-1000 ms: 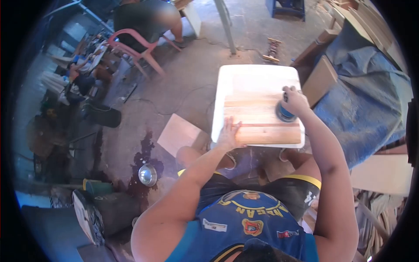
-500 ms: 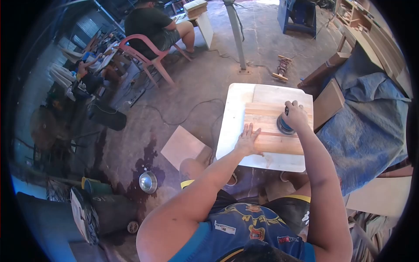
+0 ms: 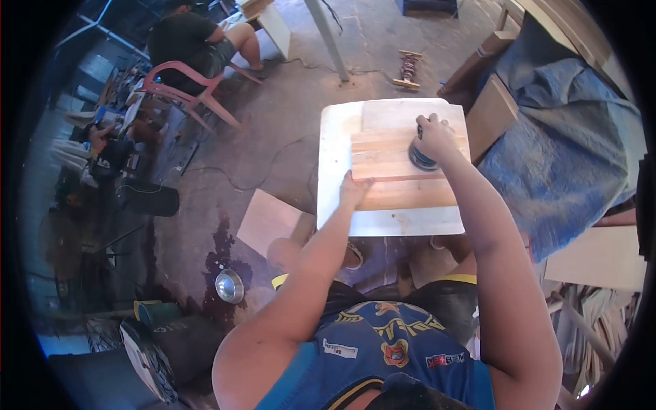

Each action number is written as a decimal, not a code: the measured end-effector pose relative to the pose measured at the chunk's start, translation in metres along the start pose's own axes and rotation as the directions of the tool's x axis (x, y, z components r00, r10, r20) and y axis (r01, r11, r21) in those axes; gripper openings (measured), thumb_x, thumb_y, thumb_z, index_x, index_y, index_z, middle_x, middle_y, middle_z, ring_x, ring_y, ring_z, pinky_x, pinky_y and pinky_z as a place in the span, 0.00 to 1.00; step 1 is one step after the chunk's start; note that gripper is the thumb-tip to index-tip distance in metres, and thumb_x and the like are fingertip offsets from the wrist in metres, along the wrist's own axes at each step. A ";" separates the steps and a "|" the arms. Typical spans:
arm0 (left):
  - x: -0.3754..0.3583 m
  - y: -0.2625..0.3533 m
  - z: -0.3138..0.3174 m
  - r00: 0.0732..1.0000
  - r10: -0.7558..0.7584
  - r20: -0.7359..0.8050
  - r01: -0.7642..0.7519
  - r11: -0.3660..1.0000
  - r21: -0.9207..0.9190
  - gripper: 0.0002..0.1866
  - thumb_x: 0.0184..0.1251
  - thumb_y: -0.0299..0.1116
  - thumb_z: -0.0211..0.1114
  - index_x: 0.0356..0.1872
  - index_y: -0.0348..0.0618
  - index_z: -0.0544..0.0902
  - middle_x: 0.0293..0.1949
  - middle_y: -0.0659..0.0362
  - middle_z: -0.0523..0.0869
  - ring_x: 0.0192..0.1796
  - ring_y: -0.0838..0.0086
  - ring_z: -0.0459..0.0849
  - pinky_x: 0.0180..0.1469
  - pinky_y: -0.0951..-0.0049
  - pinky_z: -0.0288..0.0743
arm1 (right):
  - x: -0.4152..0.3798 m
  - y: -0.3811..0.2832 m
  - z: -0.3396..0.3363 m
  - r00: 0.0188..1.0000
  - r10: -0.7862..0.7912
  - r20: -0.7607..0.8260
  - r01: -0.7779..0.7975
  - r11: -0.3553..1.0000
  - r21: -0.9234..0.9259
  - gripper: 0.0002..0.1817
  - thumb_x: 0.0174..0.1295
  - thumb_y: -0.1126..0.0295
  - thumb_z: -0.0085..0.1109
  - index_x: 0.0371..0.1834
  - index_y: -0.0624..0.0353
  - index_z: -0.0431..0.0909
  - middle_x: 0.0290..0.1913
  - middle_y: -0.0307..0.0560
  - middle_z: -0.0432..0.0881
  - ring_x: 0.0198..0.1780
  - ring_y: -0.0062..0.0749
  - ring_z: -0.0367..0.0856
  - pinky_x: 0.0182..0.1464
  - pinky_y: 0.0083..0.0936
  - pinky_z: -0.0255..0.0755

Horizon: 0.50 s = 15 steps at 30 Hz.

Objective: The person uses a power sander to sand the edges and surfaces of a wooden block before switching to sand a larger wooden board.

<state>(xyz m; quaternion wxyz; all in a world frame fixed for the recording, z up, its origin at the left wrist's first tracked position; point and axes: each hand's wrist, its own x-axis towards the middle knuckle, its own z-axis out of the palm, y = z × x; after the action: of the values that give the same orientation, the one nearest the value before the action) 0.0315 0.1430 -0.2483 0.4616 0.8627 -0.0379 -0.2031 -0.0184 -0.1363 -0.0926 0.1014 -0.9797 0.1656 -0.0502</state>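
Observation:
A striped wooden board (image 3: 389, 195), made of light and reddish strips, lies on a white tabletop (image 3: 333, 164) in front of me. My right hand (image 3: 436, 139) is wrapped round the top of a dark power sander (image 3: 421, 159), which rests on the right part of the board. At the board's left edge, my left hand (image 3: 354, 190) grips the side, its thumb lying over the top face. The fingers under that edge are mostly hidden. A second pale wooden piece (image 3: 393, 115) lies behind the striped board on the same tabletop.
A blue tarp (image 3: 560, 130) drapes over things at the right, beside a leaning wooden panel (image 3: 492, 117). On the floor are a wooden block (image 3: 270, 222), a metal bowl (image 3: 229, 285) and a cord spool (image 3: 408, 70). Another person sits on a pink chair (image 3: 181, 85).
My left hand has gone from lying flat with spread fingers on the board to gripping its left edge. The sander stays in my right hand. The whole view has shifted.

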 end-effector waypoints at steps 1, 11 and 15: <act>0.005 0.004 -0.002 0.998 -0.049 0.044 0.048 0.999 0.026 0.48 0.57 0.56 0.80 0.70 0.30 0.72 0.58 0.36 0.86 0.62 0.47 0.85 0.67 0.58 0.77 | 0.001 -0.002 -0.002 1.000 -0.006 0.021 0.006 1.000 0.008 0.25 0.62 0.60 0.64 0.64 0.45 0.77 0.58 0.55 0.78 0.59 0.57 0.81 0.58 0.50 0.80; 0.026 0.047 -0.002 0.999 -0.007 -0.050 0.016 0.986 0.166 0.49 0.59 0.62 0.77 0.67 0.27 0.74 0.60 0.35 0.85 0.64 0.48 0.84 0.68 0.57 0.76 | 0.000 -0.033 0.006 0.997 -0.073 0.026 0.071 0.995 0.075 0.21 0.63 0.62 0.63 0.60 0.47 0.79 0.57 0.55 0.78 0.60 0.57 0.80 0.58 0.50 0.80; 0.064 0.063 0.001 0.981 0.128 -0.145 -0.086 0.961 0.262 0.51 0.62 0.59 0.74 0.74 0.29 0.66 0.72 0.36 0.72 0.74 0.47 0.73 0.74 0.55 0.69 | -0.011 -0.049 -0.003 0.993 -0.055 0.104 0.040 0.989 0.144 0.21 0.62 0.63 0.61 0.60 0.49 0.78 0.58 0.56 0.78 0.59 0.59 0.79 0.56 0.53 0.79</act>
<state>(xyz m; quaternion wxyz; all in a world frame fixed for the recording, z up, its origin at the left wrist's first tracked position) 0.0971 0.0900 -0.2181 0.3590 0.9250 -0.0731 -0.1010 -0.0137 -0.0883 -0.0796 0.1785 -0.9749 0.1324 -0.0112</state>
